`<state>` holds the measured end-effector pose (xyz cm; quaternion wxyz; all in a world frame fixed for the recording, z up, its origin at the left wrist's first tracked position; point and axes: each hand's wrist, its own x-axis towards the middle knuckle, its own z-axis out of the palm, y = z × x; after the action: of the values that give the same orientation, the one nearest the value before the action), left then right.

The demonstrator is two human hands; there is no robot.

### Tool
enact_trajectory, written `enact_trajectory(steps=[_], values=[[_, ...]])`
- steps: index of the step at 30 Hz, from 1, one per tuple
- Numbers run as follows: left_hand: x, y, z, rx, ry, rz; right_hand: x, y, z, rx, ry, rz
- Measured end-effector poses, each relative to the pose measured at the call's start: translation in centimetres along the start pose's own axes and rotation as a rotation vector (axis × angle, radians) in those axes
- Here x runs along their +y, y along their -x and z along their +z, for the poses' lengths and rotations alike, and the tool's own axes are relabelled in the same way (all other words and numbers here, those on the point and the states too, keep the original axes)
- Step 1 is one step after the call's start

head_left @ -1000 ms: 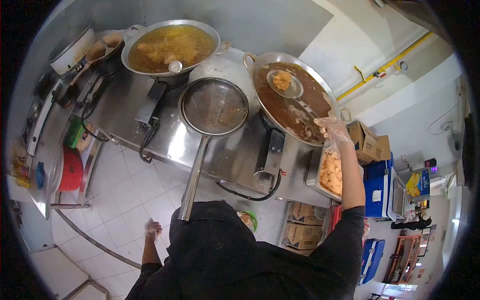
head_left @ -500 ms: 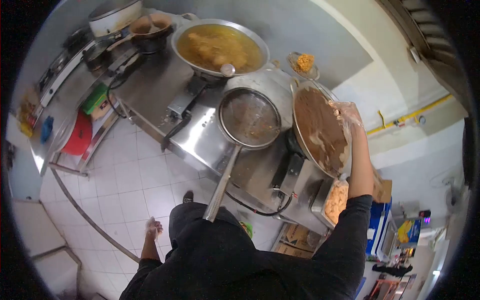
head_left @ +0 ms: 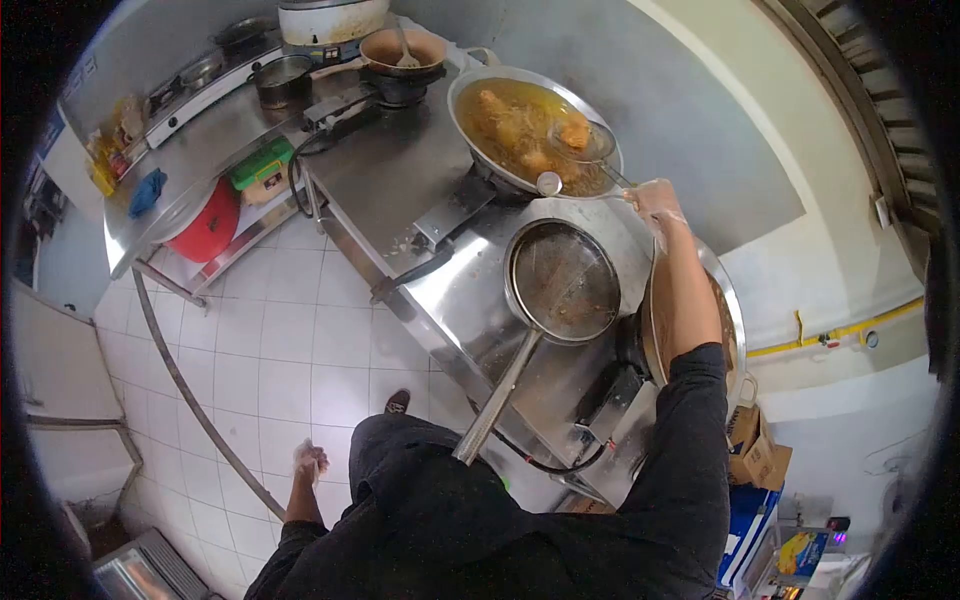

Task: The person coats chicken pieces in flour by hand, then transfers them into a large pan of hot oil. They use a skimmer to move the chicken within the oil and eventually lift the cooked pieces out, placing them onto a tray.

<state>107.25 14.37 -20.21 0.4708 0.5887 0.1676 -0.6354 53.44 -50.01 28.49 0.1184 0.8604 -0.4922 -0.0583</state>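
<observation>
your right hand [head_left: 655, 200] is clamped on the skimmer [head_left: 583, 140], holding fried pieces over the oil wok [head_left: 500, 95] at 12 o'clock. lower them gently next. left hand [head_left: 309, 462] hangs loosely curled, empty.

A strainer [head_left: 563, 281] (long-handled) rests between two woks [head_left: 520, 125] on the counter [head_left: 400, 180].

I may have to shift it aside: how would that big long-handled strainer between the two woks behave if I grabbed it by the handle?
The strainer would likely feel front-heavy: a wide mesh bowl on a long thin handle. Its handle overhangs the counter edge, so a bump could tip it. It probably stays stiff, though maybe greasy.
</observation>
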Motion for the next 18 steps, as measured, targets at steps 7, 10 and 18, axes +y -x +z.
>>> enact_trajectory(steps=[7, 10, 18], values=[[-1.3, 0.5, -0.7, -0.039, 0.051, -0.042, -5.0, -2.1, 0.8, 0.123, -0.157, 0.405], [-1.1, 1.3, 0.8, 0.032, -0.029, 0.016, -7.4, -0.9, -1.7, 0.098, -0.209, 0.449], [1.6, -0.3, 1.6, 0.003, -0.276, 0.01, -9.3, 3.9, -2.5, 0.258, 0.191, 0.202]])
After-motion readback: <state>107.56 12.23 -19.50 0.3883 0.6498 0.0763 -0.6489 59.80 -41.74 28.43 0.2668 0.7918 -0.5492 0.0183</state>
